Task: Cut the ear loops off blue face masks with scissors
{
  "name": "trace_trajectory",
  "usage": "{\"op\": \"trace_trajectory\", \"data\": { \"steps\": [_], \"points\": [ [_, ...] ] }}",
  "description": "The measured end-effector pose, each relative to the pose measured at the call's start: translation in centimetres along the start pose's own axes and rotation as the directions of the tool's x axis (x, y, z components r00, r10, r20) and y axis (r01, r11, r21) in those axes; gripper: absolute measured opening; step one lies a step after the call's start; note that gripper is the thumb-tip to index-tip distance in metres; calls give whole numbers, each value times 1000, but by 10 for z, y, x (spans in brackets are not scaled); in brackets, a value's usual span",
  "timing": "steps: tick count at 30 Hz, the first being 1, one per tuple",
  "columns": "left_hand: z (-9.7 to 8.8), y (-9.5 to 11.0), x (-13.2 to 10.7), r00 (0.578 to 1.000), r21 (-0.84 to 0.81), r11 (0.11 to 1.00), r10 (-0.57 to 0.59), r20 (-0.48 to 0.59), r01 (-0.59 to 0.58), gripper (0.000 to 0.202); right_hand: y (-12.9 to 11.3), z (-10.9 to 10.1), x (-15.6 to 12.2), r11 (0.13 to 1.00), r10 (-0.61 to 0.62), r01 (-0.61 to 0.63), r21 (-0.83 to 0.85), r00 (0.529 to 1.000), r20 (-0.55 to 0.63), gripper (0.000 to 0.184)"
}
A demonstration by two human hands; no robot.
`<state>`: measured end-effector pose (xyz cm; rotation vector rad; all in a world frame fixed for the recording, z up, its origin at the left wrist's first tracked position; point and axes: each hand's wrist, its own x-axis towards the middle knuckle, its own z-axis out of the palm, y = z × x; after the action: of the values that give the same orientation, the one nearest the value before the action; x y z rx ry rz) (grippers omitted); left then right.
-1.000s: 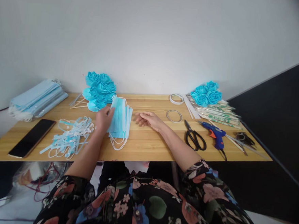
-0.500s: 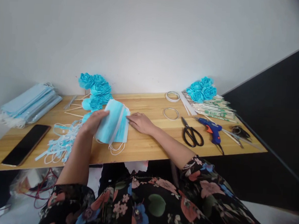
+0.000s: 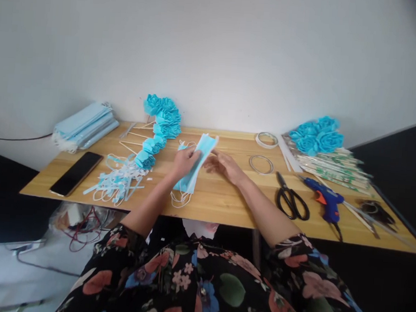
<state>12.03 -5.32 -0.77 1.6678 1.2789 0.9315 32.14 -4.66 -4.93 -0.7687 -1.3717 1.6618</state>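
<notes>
My left hand (image 3: 186,161) is closed on a pale blue face mask (image 3: 204,148), thumb on its front, holding it tilted up above the table. Beneath and beside it, more blue mask material (image 3: 183,185) with white ear loops lies on the wood, partly covered by the hand. My right hand (image 3: 226,167) is just right of the held mask, its fingers loosely bent and apart; whether a fingertip touches the mask's edge I cannot tell. To the left lie a heap of cut strips and loops (image 3: 120,181) and a row of blue fabric flowers (image 3: 168,117) on sticks.
Along the right are black scissors (image 3: 292,197), a blue glue gun (image 3: 328,197), a wire ring (image 3: 261,164), a tape roll (image 3: 266,140) and flowers (image 3: 316,135) on packaged sticks (image 3: 335,167). A phone (image 3: 76,173) and a mask stack (image 3: 84,123) sit at left.
The mask in my left hand has been lifted and turned more edge-on. My right hand has come off the table beside it, its fingers loosening. The whole view has shifted.
</notes>
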Motion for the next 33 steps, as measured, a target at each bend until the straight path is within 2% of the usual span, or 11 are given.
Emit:
{"op": "trace_trajectory", "data": {
  "steps": [4, 9, 11, 13, 15, 18, 21, 24, 26, 28, 33],
  "points": [
    [5, 8, -5, 977, 336, 930, 193, -95, -150, 34, 1, -2, 3, 998, 60, -59, 19, 996, -63, 54],
    [1, 8, -2, 962, 309, 942, 194, -190, -129, 34, -11, -2, 4, 989, 82, -69, 131, 992, -94, 79],
    [0, 6, 1, 969, 280, 951, 181, -168, -129, 34, -13, -1, 3, 992, 71, -59, 111, 991, -111, 71],
    [-8, 6, 3, 980, 228, 960, 184, -69, -164, 32, -12, -1, 3, 999, 43, -37, 40, 984, -171, 61],
    [-28, 5, 5, 982, 174, 968, 186, -14, -181, 30, -10, -7, 3, 998, 10, -27, -61, 963, -271, 57],
    [-82, 2, 9, 967, 218, 967, 174, -187, -132, 36, -9, -26, 4, 935, -93, -72, -346, 894, -438, 53],
    [-147, -10, 14, 944, 400, 913, 199, -263, -81, 41, -8, -44, 5, 657, -321, -206, -725, 794, -516, 57],
    [-196, -33, 21, 955, 692, 722, 221, -199, -23, 38, -3, -48, 7, 428, -482, -208, -879, 771, -417, 58],
    [-213, -51, 25, 981, 795, 605, 177, -84, -41, 39, 2, -45, 9, 369, -513, -171, -914, 783, -353, 55],
    [-220, -68, 28, 995, 829, 554, 101, 18, -71, 42, 7, -41, 10, 345, -496, -146, -927, 811, -312, 53],
    [-217, -89, 30, 996, 824, 559, 52, 75, -92, 36, 14, -42, 11, 348, -415, -121, -929, 869, -269, 44]
  ]
}}
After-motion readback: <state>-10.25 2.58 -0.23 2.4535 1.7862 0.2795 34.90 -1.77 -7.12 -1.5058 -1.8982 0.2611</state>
